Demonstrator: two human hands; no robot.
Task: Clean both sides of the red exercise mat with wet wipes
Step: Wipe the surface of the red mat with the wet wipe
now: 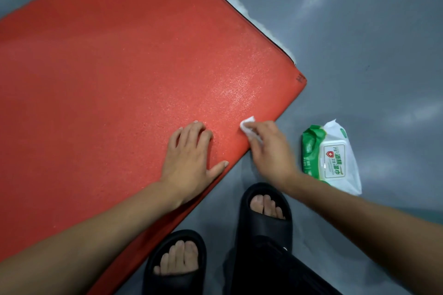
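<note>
Near mat (107, 79) edge: right hand (268, 148) pinches wipe (248, 127); left hand (191, 158) flat.

Your single head camera, aimed steeply down and forward, close over your hands, flat red foam exercise mat (115, 93) toward ten o'clock, grey glossy floor (359, 43) toward two o'clock

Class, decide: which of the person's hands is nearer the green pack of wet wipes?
Right. The right hand is beside the pack; the left hand lies farther away, on the mat.
</note>
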